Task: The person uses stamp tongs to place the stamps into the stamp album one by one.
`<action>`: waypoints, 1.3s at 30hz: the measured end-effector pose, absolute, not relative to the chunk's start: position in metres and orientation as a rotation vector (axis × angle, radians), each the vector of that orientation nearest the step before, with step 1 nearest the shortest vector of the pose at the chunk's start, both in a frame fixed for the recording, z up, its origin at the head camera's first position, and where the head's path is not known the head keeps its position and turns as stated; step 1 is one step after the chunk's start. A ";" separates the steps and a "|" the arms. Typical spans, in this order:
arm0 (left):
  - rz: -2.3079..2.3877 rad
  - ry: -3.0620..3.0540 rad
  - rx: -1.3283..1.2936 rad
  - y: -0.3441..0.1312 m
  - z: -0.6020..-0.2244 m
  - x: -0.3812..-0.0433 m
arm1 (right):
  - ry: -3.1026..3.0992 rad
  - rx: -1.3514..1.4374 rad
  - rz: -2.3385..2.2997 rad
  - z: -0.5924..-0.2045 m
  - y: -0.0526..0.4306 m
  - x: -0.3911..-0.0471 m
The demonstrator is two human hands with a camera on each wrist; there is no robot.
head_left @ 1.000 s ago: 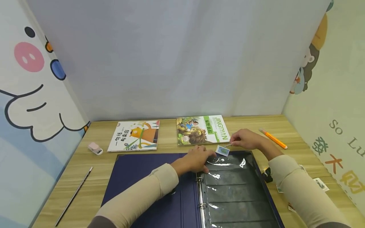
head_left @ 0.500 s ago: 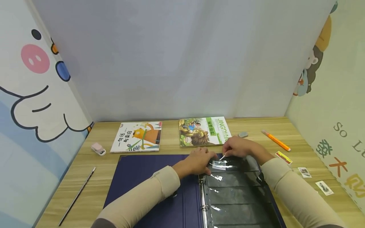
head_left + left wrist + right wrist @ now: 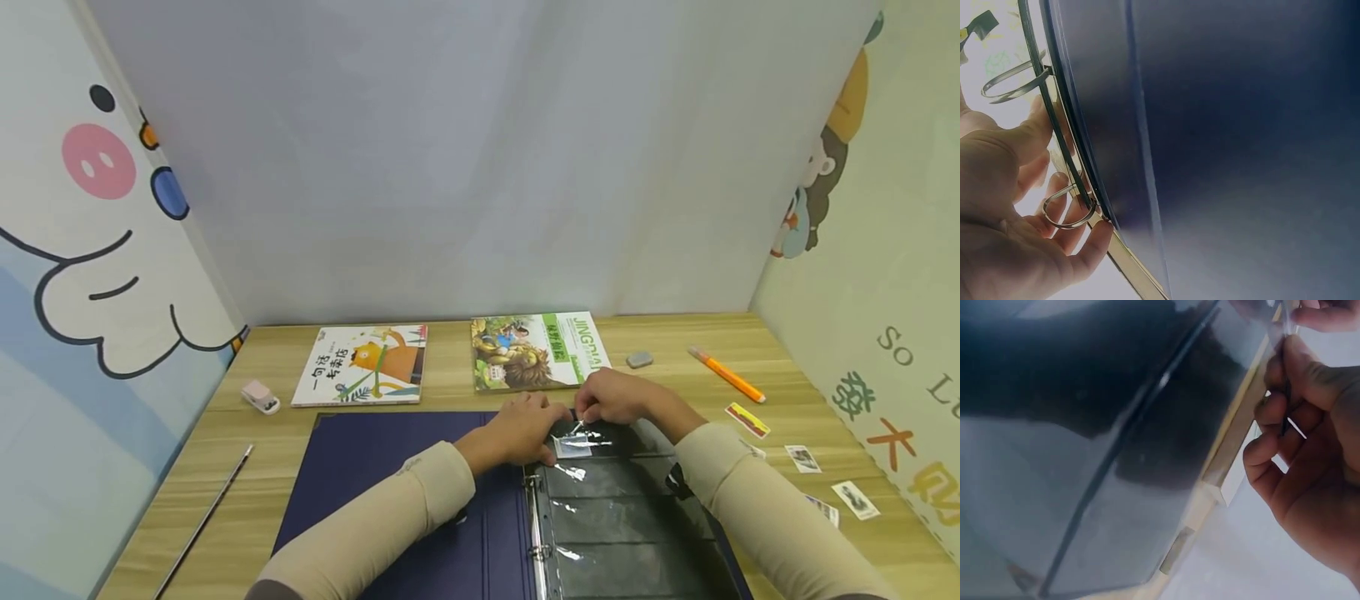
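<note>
A dark blue ring binder [image 3: 390,475] lies spread, with a black page of clear pockets [image 3: 630,521] on its right side. My right hand [image 3: 611,396] pinches thin metal tweezers [image 3: 1285,394] between thumb and fingers at the page's top edge. The tweezers' tips meet a small pale blue stamp [image 3: 573,447], which lies under the shiny film of the top pocket. With fingers and thumb spread, my left hand [image 3: 519,429] presses on the page's top left corner, just left of the stamp. Metal rings [image 3: 1016,87] stand beside its fingers in the left wrist view.
Two picture books [image 3: 360,367] lie along the back. A grey eraser [image 3: 639,359] and an orange pen [image 3: 729,377] are at back right. Several loose stamps [image 3: 856,500] lie right of the binder. At left are a small pink stapler [image 3: 260,397] and a pencil [image 3: 202,521].
The right hand has moved left and down with the tweezers, bringing the stamp from above the page's top edge into the top pocket. The left hand keeps its place.
</note>
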State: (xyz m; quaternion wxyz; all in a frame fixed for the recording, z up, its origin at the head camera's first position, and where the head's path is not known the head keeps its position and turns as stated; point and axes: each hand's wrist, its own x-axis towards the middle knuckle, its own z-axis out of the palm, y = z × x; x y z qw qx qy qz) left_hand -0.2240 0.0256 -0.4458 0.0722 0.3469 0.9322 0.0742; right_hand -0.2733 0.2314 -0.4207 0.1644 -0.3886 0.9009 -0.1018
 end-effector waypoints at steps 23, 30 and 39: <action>0.203 2.783 1.051 0.028 -0.449 -0.224 | 2.752 -0.906 -0.373 -0.398 0.298 -0.266; 0.215 2.761 1.059 0.027 -0.448 -0.224 | 2.864 -0.611 -0.421 -0.398 0.391 -0.243; 0.244 2.760 1.056 0.028 -0.447 -0.224 | 2.894 -0.272 -0.343 -0.411 0.474 -0.223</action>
